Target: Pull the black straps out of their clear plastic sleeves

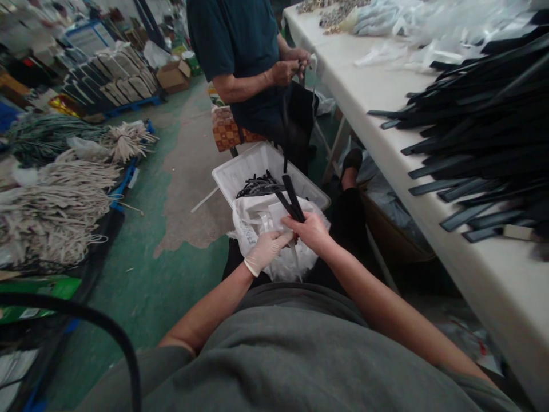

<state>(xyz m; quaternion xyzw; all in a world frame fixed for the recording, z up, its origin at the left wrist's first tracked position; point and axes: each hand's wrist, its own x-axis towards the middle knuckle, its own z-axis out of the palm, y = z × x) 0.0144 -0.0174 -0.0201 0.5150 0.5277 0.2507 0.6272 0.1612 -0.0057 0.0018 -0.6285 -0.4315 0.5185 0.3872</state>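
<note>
Above my lap, my right hand (311, 232) is closed around a few flat black straps (292, 197), whose ends point up and away from me. My left hand (266, 250) wears a thin pale glove, and its fingers are pinched together close by the right fingertips. What the left fingers hold is too small and blurred to name. Beneath both hands a white plastic bag (246, 220) lies over my lap and against the near side of a white plastic bin (225, 174). Short black strips (261, 184) lie inside the bin.
A long white table (386, 154) on the right bears a large pile of black straps (484, 126) and clear plastic bags (412, 28). Across the bin sits a co-worker (240, 51), hands holding a dark strap. Bundles of pale cords (55, 200) lie at left, with a cardboard box (174, 76) behind.
</note>
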